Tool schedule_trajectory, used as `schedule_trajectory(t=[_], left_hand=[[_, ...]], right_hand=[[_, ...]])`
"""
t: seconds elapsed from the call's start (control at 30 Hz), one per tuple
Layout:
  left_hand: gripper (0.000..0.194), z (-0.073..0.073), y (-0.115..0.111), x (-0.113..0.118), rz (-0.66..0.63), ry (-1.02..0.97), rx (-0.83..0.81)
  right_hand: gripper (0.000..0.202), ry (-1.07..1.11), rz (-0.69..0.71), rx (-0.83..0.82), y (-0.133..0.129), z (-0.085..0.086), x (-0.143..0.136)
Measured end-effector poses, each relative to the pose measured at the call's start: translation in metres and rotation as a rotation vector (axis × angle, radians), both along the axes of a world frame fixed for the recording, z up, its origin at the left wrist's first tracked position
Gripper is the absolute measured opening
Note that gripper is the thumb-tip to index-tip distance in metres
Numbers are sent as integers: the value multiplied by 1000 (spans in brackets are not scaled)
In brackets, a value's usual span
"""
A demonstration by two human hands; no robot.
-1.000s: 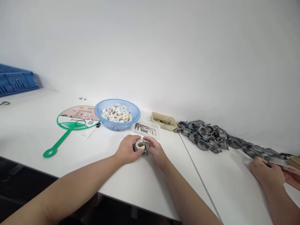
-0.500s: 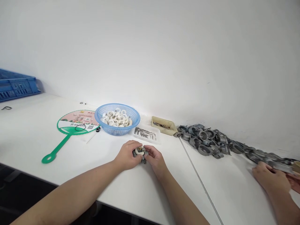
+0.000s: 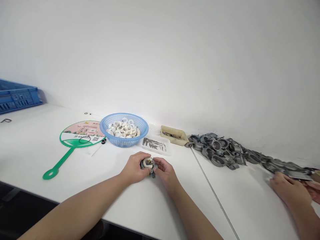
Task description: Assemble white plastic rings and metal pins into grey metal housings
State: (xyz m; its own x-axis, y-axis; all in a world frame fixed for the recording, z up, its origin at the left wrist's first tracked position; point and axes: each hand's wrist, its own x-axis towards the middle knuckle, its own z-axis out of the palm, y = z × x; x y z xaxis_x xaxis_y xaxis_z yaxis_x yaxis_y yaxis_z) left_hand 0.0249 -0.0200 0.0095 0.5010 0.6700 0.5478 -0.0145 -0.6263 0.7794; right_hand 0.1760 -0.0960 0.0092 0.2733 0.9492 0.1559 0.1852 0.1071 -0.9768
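Between my two hands, low over the white table point(image 3: 125, 203), is a small grey metal housing point(image 3: 152, 173) with a white C-shaped ring point(image 3: 148, 162) seated in it. My left hand point(image 3: 136, 168) grips the housing from the left, its thumb at the near side. From the right, my right hand point(image 3: 165, 171) closes its fingers and thumb on the same housing. Just beyond them lies a clear tray point(image 3: 165, 150) of thin dark pins. A blue basket point(image 3: 125, 142) holds many white rings like the one in the housing.
A cream box point(image 3: 183, 139) with thin rods stands by the wall, beside a heap of grey metal housings point(image 3: 218, 150). A long metal rod point(image 3: 212, 190) crosses the table. Another person's hand point(image 3: 290, 190) is at far right. Leftward lie a green-handled fan point(image 3: 62, 158) and blue crate point(image 3: 20, 98).
The view has shifted slightly. The housing has tipped a little in my hands, so more of the white ring's face shows.
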Motion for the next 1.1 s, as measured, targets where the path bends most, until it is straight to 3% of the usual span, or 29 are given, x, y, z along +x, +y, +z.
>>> schedule_trajectory(t=[0.73, 0.83, 0.93, 1.03, 1.1], left_hand=[[42, -2, 1, 0, 17, 51, -86], [43, -2, 1, 0, 18, 61, -90], [44, -1, 0, 0, 24, 68, -77], [44, 0, -1, 0, 24, 62, -71], [44, 1, -1, 1, 20, 54, -74]], right_hand=[[40, -23, 2, -40, -1, -1, 5], [42, -75, -96, -13, -3, 0, 8], [39, -116, -280, 58, -3, 3, 15], [36, -197, -456, 164, 3, 12, 26], [36, -312, -502, 177, 12, 21, 35]])
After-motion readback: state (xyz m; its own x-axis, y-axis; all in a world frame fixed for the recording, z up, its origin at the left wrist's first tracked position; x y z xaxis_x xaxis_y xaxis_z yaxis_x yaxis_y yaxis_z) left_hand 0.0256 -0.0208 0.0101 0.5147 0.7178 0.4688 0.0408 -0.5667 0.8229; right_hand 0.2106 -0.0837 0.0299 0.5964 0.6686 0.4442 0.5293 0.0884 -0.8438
